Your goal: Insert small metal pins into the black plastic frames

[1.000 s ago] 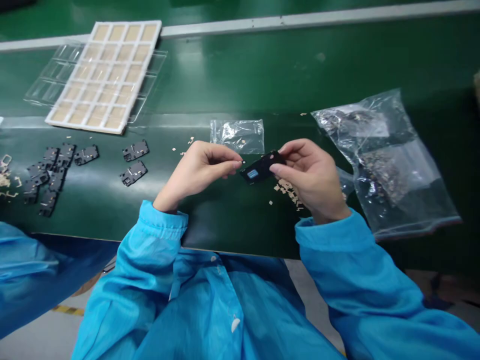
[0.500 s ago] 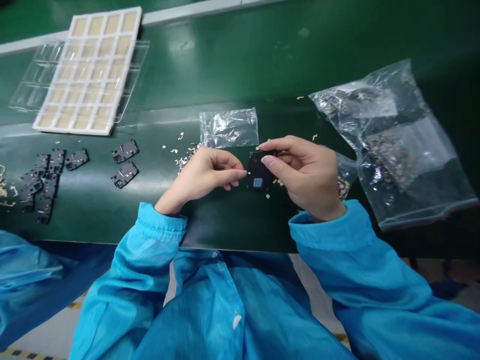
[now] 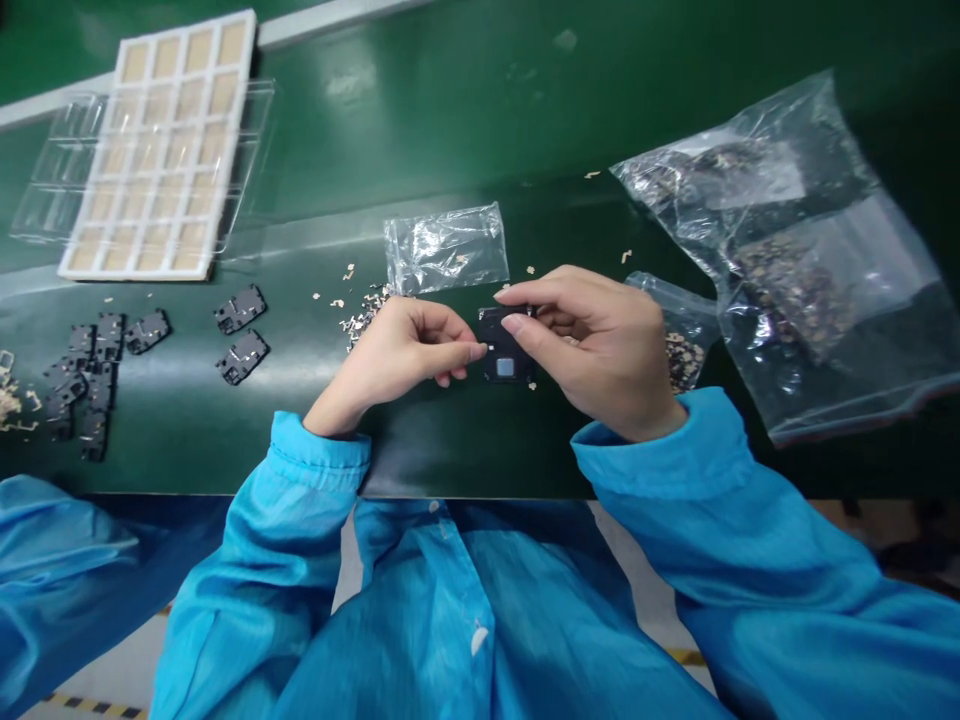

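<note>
A flat black plastic part [image 3: 495, 352] with a grey-blue square on its face is pinched between thumb and fingers of my right hand [image 3: 604, 350], at its upper right edge. My left hand [image 3: 397, 350] is closed in a pinch, thumb and forefinger tips at the part's left edge. A tiny pale speck shows beside those fingertips; whether they grip it or the part's edge is unclear. Behind the left hand lies a scatter of small metal pieces [image 3: 362, 318], partly hidden by it. A small clear bag [image 3: 448, 250] rests just beyond.
Two black parts [image 3: 243, 357] and a cluster of several more [image 3: 97, 385] lie left. A white compartment tray [image 3: 137, 262] overlaps clear plastic trays [image 3: 45, 205]. At right are a large zip bag [image 3: 847, 350] and a smaller bag of metal pieces [image 3: 682, 360]. Another person's blue sleeve [image 3: 52, 560] enters lower left.
The black part has tilted slightly in my right hand, and its square now looks paler. Both hands keep nearly the same pose. The whole view has shifted a little.
</note>
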A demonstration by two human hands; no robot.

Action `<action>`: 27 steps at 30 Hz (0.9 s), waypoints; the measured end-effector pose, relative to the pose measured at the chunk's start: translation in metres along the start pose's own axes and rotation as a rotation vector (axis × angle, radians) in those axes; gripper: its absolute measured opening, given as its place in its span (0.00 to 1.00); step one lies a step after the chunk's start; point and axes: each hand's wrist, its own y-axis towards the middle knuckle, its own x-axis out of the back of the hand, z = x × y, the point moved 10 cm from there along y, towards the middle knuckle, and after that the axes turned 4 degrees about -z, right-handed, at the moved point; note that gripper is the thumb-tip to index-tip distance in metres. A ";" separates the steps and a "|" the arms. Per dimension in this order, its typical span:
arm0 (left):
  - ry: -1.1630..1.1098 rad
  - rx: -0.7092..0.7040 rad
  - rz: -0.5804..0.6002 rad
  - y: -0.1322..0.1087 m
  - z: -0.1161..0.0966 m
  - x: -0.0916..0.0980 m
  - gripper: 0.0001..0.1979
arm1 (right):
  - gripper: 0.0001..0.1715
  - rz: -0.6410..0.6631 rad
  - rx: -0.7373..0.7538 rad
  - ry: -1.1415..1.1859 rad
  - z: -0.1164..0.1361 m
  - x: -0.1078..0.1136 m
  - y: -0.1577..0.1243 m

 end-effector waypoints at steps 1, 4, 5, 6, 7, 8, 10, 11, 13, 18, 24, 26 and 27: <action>0.005 0.002 0.001 0.000 0.000 0.000 0.08 | 0.09 0.001 0.002 -0.001 0.000 0.000 0.000; 0.012 0.009 0.007 0.000 0.001 -0.001 0.08 | 0.09 0.006 0.011 0.000 0.001 -0.001 0.000; 0.011 0.008 0.008 0.000 0.001 -0.001 0.08 | 0.09 0.007 0.014 0.000 0.002 -0.001 0.000; 0.011 0.008 0.010 0.000 0.001 -0.001 0.08 | 0.09 0.007 0.018 0.001 0.002 -0.002 0.000; 0.013 0.010 0.012 0.000 0.002 -0.001 0.07 | 0.08 0.005 0.021 0.002 0.002 -0.002 0.000; 0.016 0.015 0.014 0.000 0.002 -0.001 0.07 | 0.08 0.003 0.025 0.007 0.002 -0.002 0.000; 0.025 0.028 0.015 0.000 0.003 -0.001 0.07 | 0.08 -0.001 0.039 0.023 0.003 -0.002 -0.001; 0.028 0.035 0.015 0.000 0.003 -0.001 0.07 | 0.08 -0.005 0.046 0.033 0.003 -0.002 -0.001; 0.028 0.042 0.015 -0.001 0.003 -0.001 0.07 | 0.08 -0.009 0.051 0.048 0.003 -0.002 -0.001; 0.018 0.042 0.013 -0.002 0.003 -0.001 0.06 | 0.08 0.003 -0.004 0.059 -0.002 -0.003 -0.002; 0.001 0.015 0.052 -0.003 0.000 -0.004 0.06 | 0.09 0.031 -0.139 0.177 -0.012 -0.008 -0.005; -0.008 0.014 0.049 -0.003 0.000 -0.003 0.06 | 0.12 0.070 -0.224 0.275 -0.020 -0.013 -0.006; -0.013 0.015 0.045 -0.004 0.000 -0.003 0.06 | 0.14 0.106 -0.265 0.325 -0.024 -0.018 -0.007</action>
